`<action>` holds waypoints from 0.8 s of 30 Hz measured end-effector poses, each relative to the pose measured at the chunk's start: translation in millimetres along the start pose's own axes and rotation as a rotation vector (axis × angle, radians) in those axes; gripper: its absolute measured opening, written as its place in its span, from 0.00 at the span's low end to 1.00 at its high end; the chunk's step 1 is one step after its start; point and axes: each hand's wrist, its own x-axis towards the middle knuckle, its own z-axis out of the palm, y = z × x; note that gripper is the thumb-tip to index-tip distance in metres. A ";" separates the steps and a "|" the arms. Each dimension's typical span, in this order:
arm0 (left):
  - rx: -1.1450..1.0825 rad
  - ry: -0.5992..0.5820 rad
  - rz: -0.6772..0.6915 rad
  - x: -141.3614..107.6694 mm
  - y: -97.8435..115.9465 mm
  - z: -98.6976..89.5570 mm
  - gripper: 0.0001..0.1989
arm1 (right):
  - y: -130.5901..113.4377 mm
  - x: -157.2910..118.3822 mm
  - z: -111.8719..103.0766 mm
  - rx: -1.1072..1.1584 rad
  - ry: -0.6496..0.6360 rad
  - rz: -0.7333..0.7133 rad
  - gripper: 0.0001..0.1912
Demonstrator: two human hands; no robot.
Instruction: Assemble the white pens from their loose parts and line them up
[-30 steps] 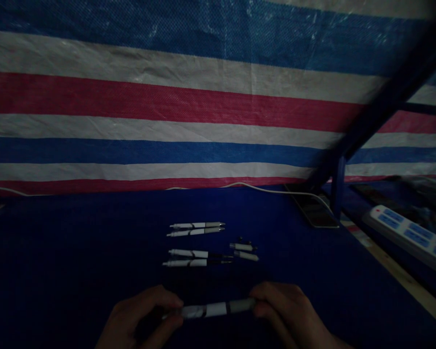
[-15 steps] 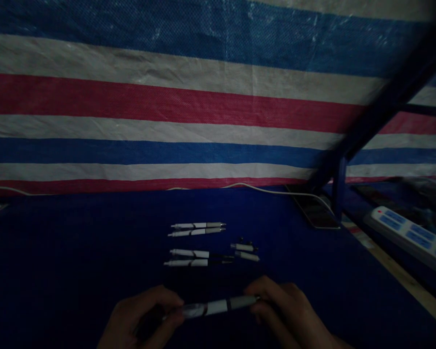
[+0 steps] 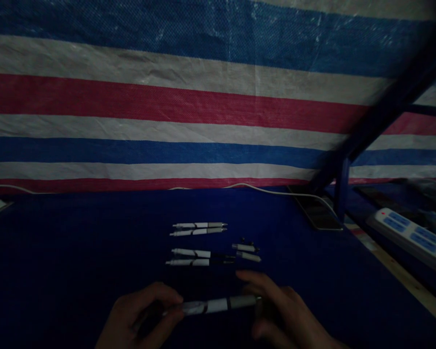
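Observation:
My left hand (image 3: 141, 317) grips the left end of a white pen (image 3: 218, 305) held level above a dark blue table cover (image 3: 76, 252). At the pen's right end is my right hand (image 3: 287, 315), its fingers spread and loosely touching the tip. Beyond the pen lie two whole white pens (image 3: 198, 229) side by side, nearer two pens with their tips off (image 3: 192, 257), and to their right two short pen tips (image 3: 246, 252).
A striped blue, white and red tarp (image 3: 189, 102) hangs behind the table. A white cable (image 3: 261, 190) runs along its foot to a phone (image 3: 318, 213). A dark blue post (image 3: 340, 186) and a white power strip (image 3: 409, 232) stand at the right.
My right hand's fingers have loosened and spread at the pen's right end. The pen has risen slightly. My left hand keeps its hold.

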 end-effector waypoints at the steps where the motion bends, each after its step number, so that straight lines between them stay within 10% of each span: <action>1: -0.005 -0.009 -0.011 0.0 0.5 -0.1 0.04 | 2.2 1.0 1.9 0.016 0.007 0.027 0.12; 8: 0.002 -0.051 -0.041 0.6 3.4 0.5 0.04 | 14.7 0.2 4.9 -0.045 -0.155 -0.002 0.07; 24: -0.066 -0.008 -0.119 3.8 10.5 -0.1 0.05 | 16.1 8.5 3.6 0.039 -0.015 -0.058 0.14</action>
